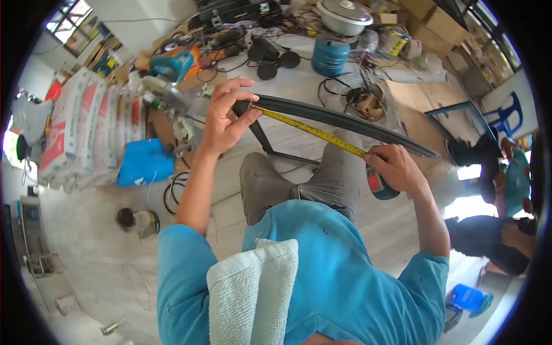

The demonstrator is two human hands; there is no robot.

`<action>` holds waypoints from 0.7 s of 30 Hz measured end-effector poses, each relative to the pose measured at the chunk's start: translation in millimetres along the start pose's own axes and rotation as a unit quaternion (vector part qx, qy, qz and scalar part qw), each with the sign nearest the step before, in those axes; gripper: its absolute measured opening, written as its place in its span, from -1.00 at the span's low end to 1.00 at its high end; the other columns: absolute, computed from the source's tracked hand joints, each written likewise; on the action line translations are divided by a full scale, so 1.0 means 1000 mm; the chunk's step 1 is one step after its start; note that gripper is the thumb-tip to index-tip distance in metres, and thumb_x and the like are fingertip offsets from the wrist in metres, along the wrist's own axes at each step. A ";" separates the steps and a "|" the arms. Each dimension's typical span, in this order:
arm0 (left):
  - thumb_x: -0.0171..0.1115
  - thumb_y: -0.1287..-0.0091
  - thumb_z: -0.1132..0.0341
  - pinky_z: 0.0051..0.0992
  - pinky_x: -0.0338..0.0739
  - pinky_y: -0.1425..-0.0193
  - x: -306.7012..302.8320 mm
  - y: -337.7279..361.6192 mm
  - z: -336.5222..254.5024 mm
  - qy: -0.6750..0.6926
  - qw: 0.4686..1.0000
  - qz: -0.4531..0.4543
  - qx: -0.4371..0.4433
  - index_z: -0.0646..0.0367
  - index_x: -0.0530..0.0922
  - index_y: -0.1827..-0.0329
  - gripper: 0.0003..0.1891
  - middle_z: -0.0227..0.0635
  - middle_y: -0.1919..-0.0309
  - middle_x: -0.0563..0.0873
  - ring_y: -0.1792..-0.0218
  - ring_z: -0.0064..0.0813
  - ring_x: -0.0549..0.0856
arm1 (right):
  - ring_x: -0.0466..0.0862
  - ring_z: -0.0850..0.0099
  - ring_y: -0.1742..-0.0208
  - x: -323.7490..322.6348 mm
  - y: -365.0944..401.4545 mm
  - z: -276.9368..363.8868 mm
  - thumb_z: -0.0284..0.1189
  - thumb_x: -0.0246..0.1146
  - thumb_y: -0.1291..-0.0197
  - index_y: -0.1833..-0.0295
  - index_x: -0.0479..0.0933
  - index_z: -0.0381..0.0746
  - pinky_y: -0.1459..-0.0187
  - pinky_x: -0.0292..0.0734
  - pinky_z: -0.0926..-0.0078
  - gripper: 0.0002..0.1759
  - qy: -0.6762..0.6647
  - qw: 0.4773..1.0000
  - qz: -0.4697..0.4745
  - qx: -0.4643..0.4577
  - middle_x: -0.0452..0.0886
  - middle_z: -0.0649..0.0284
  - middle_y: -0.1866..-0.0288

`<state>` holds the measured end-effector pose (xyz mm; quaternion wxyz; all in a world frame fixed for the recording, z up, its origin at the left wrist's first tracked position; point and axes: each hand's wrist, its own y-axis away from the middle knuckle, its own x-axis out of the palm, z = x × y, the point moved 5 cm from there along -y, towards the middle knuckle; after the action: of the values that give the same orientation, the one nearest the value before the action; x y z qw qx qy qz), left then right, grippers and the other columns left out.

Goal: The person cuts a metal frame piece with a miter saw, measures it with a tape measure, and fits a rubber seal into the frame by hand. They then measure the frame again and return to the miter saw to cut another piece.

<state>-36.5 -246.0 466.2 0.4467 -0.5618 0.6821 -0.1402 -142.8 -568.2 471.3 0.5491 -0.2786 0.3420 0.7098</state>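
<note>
A dark rectangular frame (339,119) is held up in front of my knees, its long bar running toward the right. The yellow blade of a tape measure (313,131) is drawn out along this bar. At the frame's left corner, my left hand (227,118) is closed, with the thumb pressing the blade's end near the bar. My right hand (395,164) grips the tape measure by its red and dark case, which shows below the fingers, close to the bar's right part.
Cement-like sacks (77,123) are stacked at left beside a blue bag (146,163). Tools and cables lie ahead, near a blue gas cylinder (330,56) with a lidded pot (345,16). Another frame (460,122) and a person (514,178) are at right.
</note>
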 end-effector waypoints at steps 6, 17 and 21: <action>0.29 -0.30 0.40 -0.31 0.19 -0.45 0.012 0.071 0.048 0.194 0.954 -0.220 -0.068 0.15 0.32 -0.28 -0.50 -0.20 -0.32 0.37 -0.31 -0.38 0.39 | 0.56 0.08 0.58 0.012 -0.014 0.031 -0.23 0.15 -0.20 0.44 0.63 -0.34 0.40 0.47 0.25 -0.61 0.081 0.994 -0.041 -0.058 0.51 -0.01 0.65; 0.01 -0.45 0.40 -0.60 0.29 -0.15 0.034 0.050 0.073 0.345 0.913 -0.179 -0.123 0.16 0.30 -0.36 -0.58 -0.32 -0.14 0.53 -0.10 -0.61 0.45 | 0.59 0.07 0.56 0.015 -0.032 0.046 -0.26 0.13 -0.15 0.43 0.62 -0.39 0.35 0.51 0.24 -0.61 0.131 0.988 -0.057 -0.066 0.54 -0.06 0.63; -0.08 -0.44 0.50 -0.52 0.25 -0.29 0.039 0.050 0.078 0.348 0.905 -0.194 -0.152 0.23 0.28 -0.37 -0.58 -0.29 -0.20 0.47 -0.15 -0.56 0.44 | 0.62 0.04 0.52 0.013 -0.038 0.044 -0.23 0.12 -0.15 0.46 0.62 -0.39 0.30 0.55 0.20 -0.58 0.136 0.988 -0.055 -0.056 0.56 -0.09 0.60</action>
<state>-7.5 -240.7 370.4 0.0546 -0.6593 0.6849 -0.3054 -109.9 -519.7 481.0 0.5188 -0.4214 0.3572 0.6525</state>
